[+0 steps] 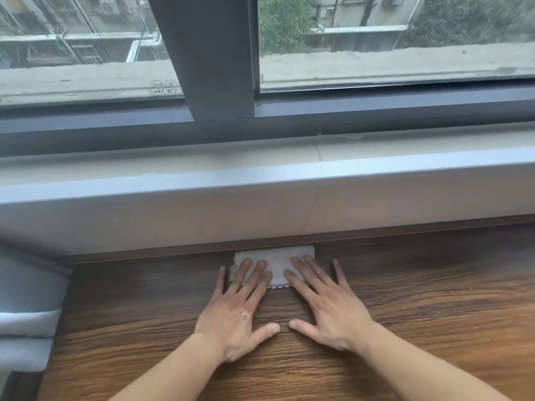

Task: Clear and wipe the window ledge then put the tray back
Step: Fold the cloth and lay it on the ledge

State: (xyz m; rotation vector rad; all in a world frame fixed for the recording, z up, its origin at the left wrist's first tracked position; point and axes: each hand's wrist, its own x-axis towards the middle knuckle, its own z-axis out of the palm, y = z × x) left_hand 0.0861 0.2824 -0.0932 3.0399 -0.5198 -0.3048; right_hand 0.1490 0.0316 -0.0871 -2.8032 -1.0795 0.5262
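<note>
Head view: left hand (237, 311) and right hand (330, 311) press straight fingers (254, 282) on a white cloth (278, 263); pale wall (173, 221) just beyond.

1. I see a sliding window (376, 39) with a dark grey frame (214, 53) across the top of my view.
2. Through the glass, daylight shows pale apartment buildings (72, 33) and green trees (283, 24).
3. Below the frame runs a cream wall panel (173, 221).
4. Grey padded fabric (26, 299) sits at my far left.
</note>
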